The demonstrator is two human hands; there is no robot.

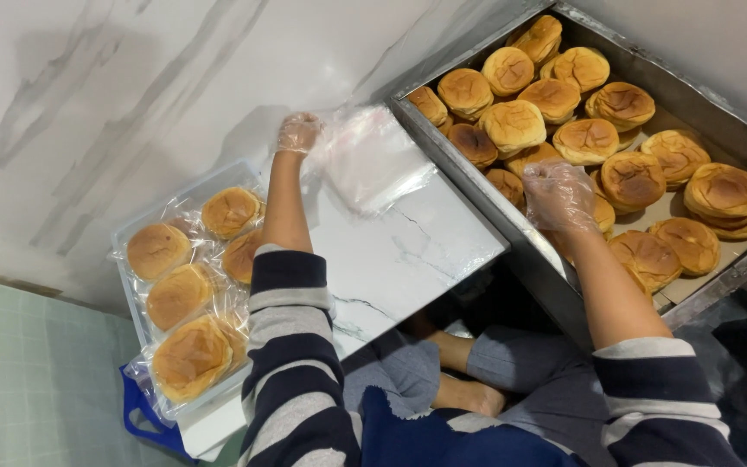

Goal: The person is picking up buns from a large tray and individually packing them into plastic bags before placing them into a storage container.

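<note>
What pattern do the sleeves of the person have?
The sleeves have wide horizontal stripes, dark navy and light grey. The head view shows them best, at the bottom.

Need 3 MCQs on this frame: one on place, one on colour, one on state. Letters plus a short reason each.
1. Where is the left hand?
A. on the stack of clear bags
B. inside the metal tray
C. on the floor

2. What colour are the sleeves?
A. plain red
B. navy and grey stripes
C. all white

3. In what state are the buns in the clear plastic bin?
A. bare
B. sliced open
C. wrapped in clear bags

Answers:
1 A, its gloved fingers rest on the bags on the marble-look tabletop.
2 B, both arms show striped sleeves.
3 C, film shines over the bagged buns, while the right hand reaches among the loose buns in the metal tray.
</note>
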